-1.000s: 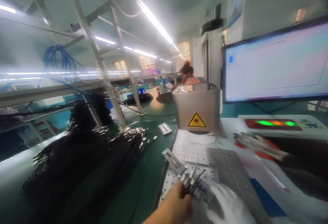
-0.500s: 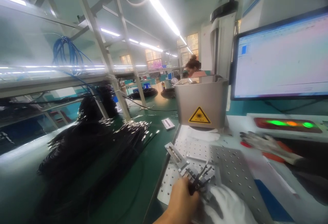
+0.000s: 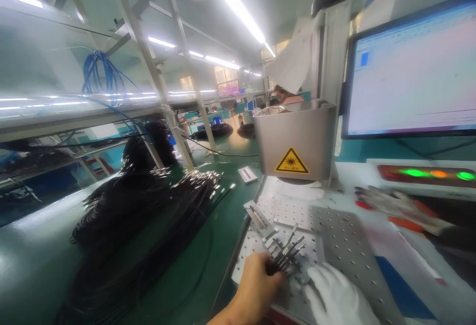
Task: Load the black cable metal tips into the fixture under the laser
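My bare left hand grips a bunch of black cable ends with metal plugs, held over the perforated metal plate. Just right of the bunch, my white-gloved right hand rests on the plate with its fingers pointing toward the plugs; whether it touches them is unclear. A small metal fixture lies on the plate just beyond the plugs.
A grey laser housing with a yellow warning sticker stands behind the plate. A monitor is at right, a panel with green and orange lights below it. A heap of black cables covers the green bench. A worn glove lies at right.
The view has shifted, so the bench items sit further right in the picture. My left hand has kept the bunch of plugs over the plate, and my gloved hand stays beside it.
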`<move>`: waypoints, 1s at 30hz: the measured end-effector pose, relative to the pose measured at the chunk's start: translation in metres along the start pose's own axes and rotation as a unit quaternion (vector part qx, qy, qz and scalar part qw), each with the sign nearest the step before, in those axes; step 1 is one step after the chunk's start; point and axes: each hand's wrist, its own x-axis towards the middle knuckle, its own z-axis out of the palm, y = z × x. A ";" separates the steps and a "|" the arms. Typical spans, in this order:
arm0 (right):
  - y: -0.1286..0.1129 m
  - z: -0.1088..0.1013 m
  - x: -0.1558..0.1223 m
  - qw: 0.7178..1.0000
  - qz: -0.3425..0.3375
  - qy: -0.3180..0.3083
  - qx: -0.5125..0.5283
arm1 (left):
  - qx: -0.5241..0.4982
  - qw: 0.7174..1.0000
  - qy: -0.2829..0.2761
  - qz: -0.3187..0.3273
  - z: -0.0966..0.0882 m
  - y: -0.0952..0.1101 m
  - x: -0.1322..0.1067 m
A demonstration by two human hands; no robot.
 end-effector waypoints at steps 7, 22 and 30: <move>-0.002 -0.005 0.006 0.998 -0.033 0.013 -0.053 | 0.013 1.000 0.026 -0.007 0.011 0.006 0.000; -0.020 -0.037 0.019 0.980 0.010 -0.171 -0.098 | 0.018 0.999 0.000 -0.028 0.018 0.007 0.009; -0.030 -0.051 0.037 0.974 0.058 -0.203 -0.076 | -0.059 0.982 -0.156 -0.094 0.008 0.004 0.023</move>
